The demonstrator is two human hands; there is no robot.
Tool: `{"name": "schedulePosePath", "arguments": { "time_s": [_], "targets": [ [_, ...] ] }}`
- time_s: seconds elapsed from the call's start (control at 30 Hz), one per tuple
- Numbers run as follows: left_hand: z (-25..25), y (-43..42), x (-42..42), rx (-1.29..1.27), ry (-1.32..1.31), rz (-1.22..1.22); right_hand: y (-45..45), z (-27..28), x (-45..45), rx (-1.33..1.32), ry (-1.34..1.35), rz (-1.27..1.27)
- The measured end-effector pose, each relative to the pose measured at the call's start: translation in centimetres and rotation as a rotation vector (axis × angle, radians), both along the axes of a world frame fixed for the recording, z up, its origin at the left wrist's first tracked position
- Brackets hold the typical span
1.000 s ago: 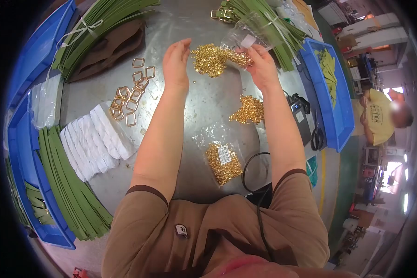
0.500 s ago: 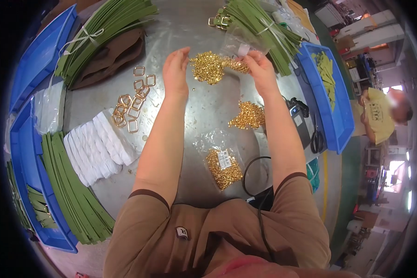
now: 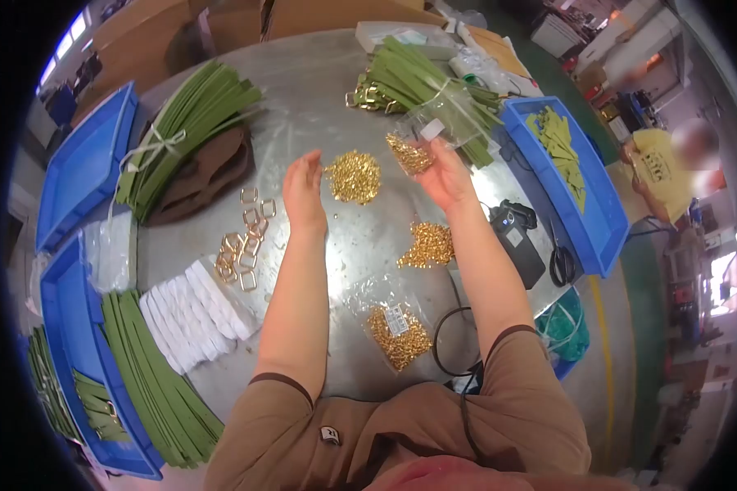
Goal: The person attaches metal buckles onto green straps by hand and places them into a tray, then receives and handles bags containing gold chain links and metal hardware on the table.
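My left hand (image 3: 305, 196) is held upright with its fingers stretched out, just left of a heap of small gold metal pieces (image 3: 354, 177). Nothing shows in it. My right hand (image 3: 450, 178) grips a clear plastic bag (image 3: 446, 114) with a white label, and gold pieces are gathered in its lower corner. Closer to me, a second gold pile (image 3: 431, 244) lies beside my right forearm. Below that is a labelled clear bag (image 3: 399, 337) full of similar gold pieces. Whether the pieces are rivets or studs is too small to tell.
Rectangular metal rings (image 3: 246, 245) lie left of my left forearm, near white bundled cord (image 3: 195, 315). Green strap bundles (image 3: 190, 123) sit at both far sides. Blue trays (image 3: 565, 184) line the edges. Scissors (image 3: 562, 263) lie at the right. Another person (image 3: 659, 172) is beyond.
The view has tilted up, showing more of the far side. The bag in my right hand has lifted away from the heap; the gold pieces no longer bridge bag and heap.
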State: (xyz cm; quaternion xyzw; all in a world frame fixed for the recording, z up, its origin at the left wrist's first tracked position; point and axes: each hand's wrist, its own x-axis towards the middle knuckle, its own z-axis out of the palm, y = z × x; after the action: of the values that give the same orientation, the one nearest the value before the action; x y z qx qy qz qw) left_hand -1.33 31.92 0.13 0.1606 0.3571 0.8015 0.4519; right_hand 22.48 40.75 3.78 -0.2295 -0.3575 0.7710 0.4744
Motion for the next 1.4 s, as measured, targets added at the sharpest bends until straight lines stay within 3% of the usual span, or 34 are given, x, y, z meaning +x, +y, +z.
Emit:
{"name": "schedulePosePath", "arguments": {
  "time_s": [0.17,0.33,0.43,0.63,0.9,1.4],
  "targets": [
    [-1.1,0.6,-1.7,0.009,0.088,0.001,0.9,2.4,-1.4,-0.069,0.407,-0.046],
    [-0.1,0.4,-2.5,0.042,0.056,-0.007,3.4,6.3,-1.5,0.006,0.57,-0.173],
    [-0.8,0.6,-3.4,0.084,0.07,-0.027,5.1,9.3,1.0,-0.038,0.716,-0.3],
    [-0.4,0.9,-4.4,0.097,0.098,-0.083,8.9,13.0,12.4,0.117,0.733,-0.521],
    [1.3,0.8,-5.8,0.147,0.214,-0.126,10.4,11.2,28.0,0.167,0.694,-0.854],
    [3.4,0.3,-6.3,0.136,0.237,-0.162,8.4,7.0,38.5,0.216,0.81,-1.016]
  ]
}}
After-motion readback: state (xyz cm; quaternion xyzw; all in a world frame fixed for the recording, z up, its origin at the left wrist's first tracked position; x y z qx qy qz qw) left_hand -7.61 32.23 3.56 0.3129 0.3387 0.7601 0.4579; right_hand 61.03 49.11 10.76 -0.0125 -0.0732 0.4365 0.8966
